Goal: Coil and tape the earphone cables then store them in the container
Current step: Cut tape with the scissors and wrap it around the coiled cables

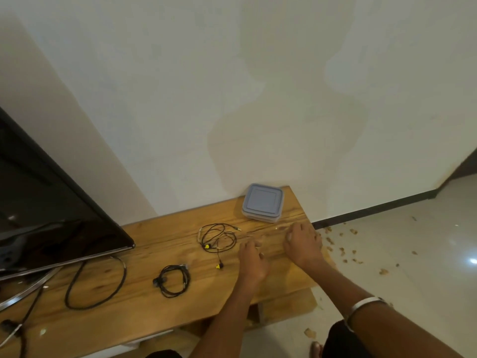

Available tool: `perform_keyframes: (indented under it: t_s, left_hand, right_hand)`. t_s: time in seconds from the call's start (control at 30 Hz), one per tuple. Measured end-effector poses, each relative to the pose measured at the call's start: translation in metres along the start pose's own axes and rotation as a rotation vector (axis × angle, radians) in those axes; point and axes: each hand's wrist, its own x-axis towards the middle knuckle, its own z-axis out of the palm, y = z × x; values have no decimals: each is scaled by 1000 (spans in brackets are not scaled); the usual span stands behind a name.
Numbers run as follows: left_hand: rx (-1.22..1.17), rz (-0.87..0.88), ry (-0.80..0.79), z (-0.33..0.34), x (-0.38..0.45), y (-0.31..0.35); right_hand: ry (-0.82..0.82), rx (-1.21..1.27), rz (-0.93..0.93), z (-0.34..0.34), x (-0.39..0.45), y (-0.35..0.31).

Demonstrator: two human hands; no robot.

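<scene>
A loose black earphone cable with yellow earbuds (218, 237) lies tangled on the wooden table (144, 293), just left of my hands. A second black earphone cable (173, 279) sits coiled nearer the table's front. A lidded grey-blue container (262, 202) stands at the back right corner against the wall. My left hand (251, 260) rests on the table with fingers curled, close to one yellow earbud (219, 266). My right hand (303, 242) lies palm down on the wood near the right edge, fingers spread. Neither hand visibly holds anything.
A large dark TV screen (46, 208) leans at the left with its metal stand and a thick black cable loop (95, 285). Wood-coloured scraps (343, 250) litter the pale floor right of the table. The wall runs close behind.
</scene>
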Motion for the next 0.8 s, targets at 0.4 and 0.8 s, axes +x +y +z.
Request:
perform_keyframes:
  t_s: [0.4,0.8]
  left_hand:
    - [-157,16,-76,4,-11,-3]
    - [-387,131,-71,-43,-21,-3]
  right_hand:
    - [-108,25,-79,1,-14,18]
    - [-247,736,-222,-16,-48,8]
